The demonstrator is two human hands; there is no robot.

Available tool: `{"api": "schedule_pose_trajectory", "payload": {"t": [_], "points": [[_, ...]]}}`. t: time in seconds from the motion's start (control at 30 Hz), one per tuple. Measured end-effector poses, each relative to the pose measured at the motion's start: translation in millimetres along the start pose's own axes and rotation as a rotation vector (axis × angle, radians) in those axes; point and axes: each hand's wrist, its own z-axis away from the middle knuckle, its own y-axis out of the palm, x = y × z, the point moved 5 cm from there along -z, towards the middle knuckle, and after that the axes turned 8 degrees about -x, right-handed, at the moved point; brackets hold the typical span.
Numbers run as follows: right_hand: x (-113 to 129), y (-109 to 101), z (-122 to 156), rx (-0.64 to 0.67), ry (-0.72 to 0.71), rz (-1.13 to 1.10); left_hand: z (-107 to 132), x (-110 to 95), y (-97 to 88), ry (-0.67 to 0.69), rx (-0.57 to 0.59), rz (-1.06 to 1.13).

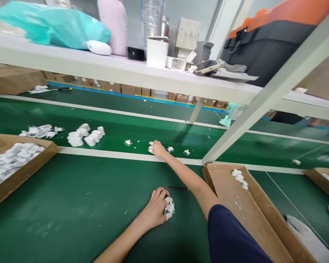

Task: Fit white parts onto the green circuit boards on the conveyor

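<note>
My left hand (157, 209) rests low over the green work surface, its thumb and finger in white finger covers. Between them is a small circuit board (170, 208) with a round white part on top. My right hand (158, 149) reaches out to the green belt, its covered fingertips pinched together; what lies between them is too small and hidden to name. To its right on the belt sit two similar small boards, a near one (170, 149) and a farther one (186, 152). Another board (128, 143) lies to its left. A thin dark tool (177, 188) lies just beyond my left hand.
White plastic housings (83, 135) and white plug pieces (42, 130) lie on the belt at left. A cardboard tray (48, 149) of white parts is at far left, another tray (241, 204) at right. A slanted post (265, 98) and a shelf (120, 75) stand ahead.
</note>
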Motion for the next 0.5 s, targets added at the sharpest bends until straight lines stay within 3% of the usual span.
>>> {"api": "schedule_pose_trajectory", "payload": {"t": [0.13,0.27,0.37,0.5], "points": [[0,-5,7,0.036,-0.039,-0.012,-5,-1,-3.6,0.017,0.018,0.033],[-8,-15,64,0.107,-0.173,-0.084,-19,16,-43.5,-0.012,-0.157,0.037],[-16,-15,112,0.162,-0.223,-0.119,-42,50,-84.0,-0.08,-0.298,-0.084],[-44,-27,138,0.149,-0.158,-0.121,-94,112,-123.1,-0.163,-0.268,-0.443]]}}
